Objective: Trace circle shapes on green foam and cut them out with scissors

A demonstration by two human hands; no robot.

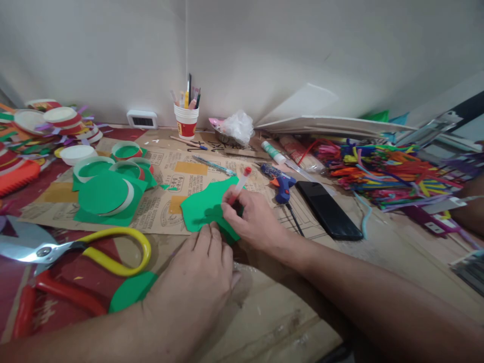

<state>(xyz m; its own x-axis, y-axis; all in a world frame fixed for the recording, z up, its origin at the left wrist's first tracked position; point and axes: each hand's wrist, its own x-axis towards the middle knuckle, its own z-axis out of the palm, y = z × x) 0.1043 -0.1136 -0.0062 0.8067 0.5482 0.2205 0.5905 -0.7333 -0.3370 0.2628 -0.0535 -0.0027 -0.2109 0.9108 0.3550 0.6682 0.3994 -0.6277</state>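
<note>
A cut sheet of green paper or foam (206, 204) lies on the brown printed paper in the middle of the table. My right hand (253, 217) is closed around a pen (240, 184) with a clear barrel and a red end, over the green sheet's right part; the pen's tip is hidden by my fingers. Flat on the sheet's near edge rests my left hand (204, 262), fingers stretched out. Beside my left forearm is a green rounded piece (132, 291), partly covered. Large scissors (81, 249) with yellow and red handles lie open to the left.
Green pieces with paper cup rings (106, 194) stand left. Behind are a paper cup of pens (186, 121) and a bowl with a plastic bag (238, 128). To the right lie a blue glue gun (283, 186), a black phone (328, 209) and many coloured pipe cleaners (397, 174).
</note>
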